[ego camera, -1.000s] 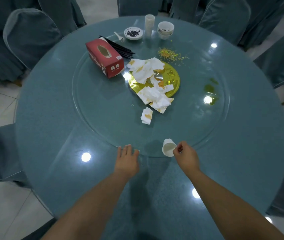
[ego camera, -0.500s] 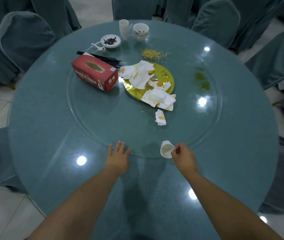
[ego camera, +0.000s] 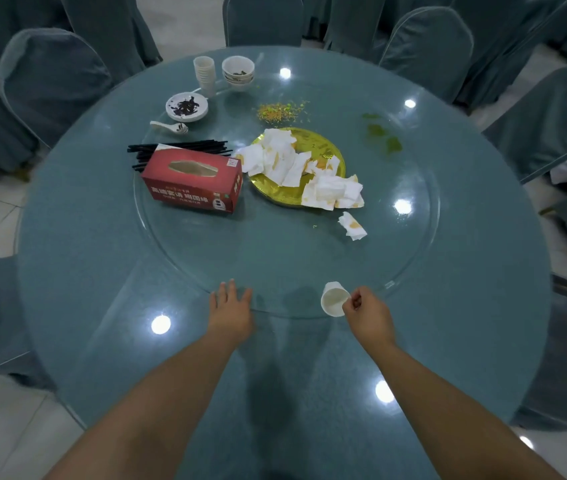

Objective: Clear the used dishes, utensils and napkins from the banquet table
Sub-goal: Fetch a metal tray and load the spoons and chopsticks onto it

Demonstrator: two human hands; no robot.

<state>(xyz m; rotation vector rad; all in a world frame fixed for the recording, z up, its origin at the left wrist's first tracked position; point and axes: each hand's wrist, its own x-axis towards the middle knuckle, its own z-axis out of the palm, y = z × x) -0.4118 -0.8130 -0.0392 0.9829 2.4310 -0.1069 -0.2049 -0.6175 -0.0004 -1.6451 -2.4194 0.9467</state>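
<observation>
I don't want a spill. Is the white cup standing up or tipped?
Tipped. The cup leans over with its mouth turned sideways toward the camera, while the right hand pinches its rim.

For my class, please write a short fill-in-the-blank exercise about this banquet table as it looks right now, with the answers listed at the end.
1. The right hand pinches the rim of a white paper ____.
2. The crumpled napkins are piled on a round plate coloured ____.
3. The black chopsticks lie just behind the red ____ box.
4. The left hand rests flat on the glass with its fingers ____.

Answers: cup; gold; tissue; straight
</observation>
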